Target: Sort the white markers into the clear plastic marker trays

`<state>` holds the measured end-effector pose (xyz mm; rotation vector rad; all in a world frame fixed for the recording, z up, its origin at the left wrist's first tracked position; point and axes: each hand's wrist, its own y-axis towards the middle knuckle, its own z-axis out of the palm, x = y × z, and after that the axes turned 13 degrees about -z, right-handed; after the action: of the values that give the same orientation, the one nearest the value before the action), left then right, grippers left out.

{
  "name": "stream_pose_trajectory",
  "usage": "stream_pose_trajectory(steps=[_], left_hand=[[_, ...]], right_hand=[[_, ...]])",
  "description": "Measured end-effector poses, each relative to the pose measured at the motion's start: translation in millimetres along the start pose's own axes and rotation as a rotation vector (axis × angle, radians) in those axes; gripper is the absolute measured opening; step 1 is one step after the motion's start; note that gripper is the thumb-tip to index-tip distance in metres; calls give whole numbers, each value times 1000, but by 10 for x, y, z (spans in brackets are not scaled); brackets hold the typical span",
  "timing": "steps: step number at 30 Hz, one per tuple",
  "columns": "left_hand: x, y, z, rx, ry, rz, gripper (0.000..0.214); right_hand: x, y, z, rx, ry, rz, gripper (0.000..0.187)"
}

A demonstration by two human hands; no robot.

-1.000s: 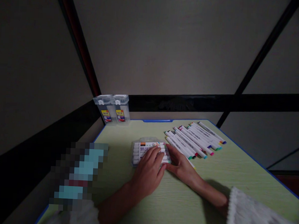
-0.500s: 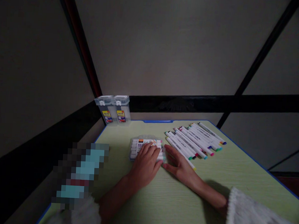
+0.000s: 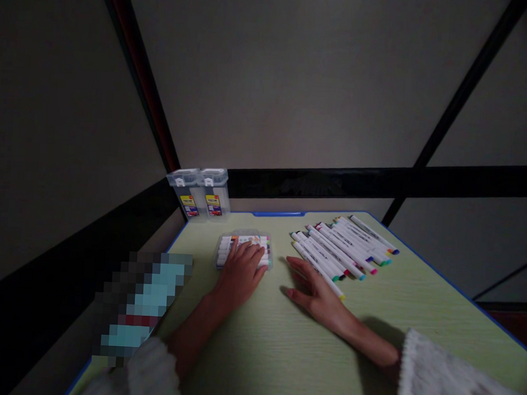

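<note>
A clear plastic case of markers (image 3: 223, 255) lies flat on the table, its white markers and printed label showing through. Across its front and top rests my left hand (image 3: 240, 274), palm down, fingers stretched out over the case rather than wrapped round it. My right hand (image 3: 317, 291) is on the tabletop to the right of the case, apart from it, with its thumb and fingers spread and nothing between them. Just beyond that hand lie several loose white markers (image 3: 331, 251) with coloured ends, roughly side by side in a slanting group.
Two clear lidded boxes (image 3: 221, 207) with yellow labels stand upright at the table's back left corner. A blurred-out turquoise patch (image 3: 156, 292) covers something at the left edge. The pale green table (image 3: 272, 363) has a blue rim and meets a wall behind.
My left hand has slid the case of markers away and to the left, widening the gap to my right hand. The right hand and the loose markers have hardly moved.
</note>
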<state>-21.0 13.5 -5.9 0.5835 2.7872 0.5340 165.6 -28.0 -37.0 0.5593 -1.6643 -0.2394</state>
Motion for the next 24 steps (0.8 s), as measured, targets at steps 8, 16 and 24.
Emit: stream_pose_trajectory(steps=[8, 16, 24], left_hand=[[113, 10, -16, 15, 125, -110, 38], [262, 8, 20, -21, 260, -232, 41], [383, 26, 25, -22, 291, -328, 41]], right_hand=[[29, -12, -5, 46, -55, -26, 50], [21, -18, -16, 86, -105, -44, 50], [61, -14, -16, 111, -126, -43, 49]])
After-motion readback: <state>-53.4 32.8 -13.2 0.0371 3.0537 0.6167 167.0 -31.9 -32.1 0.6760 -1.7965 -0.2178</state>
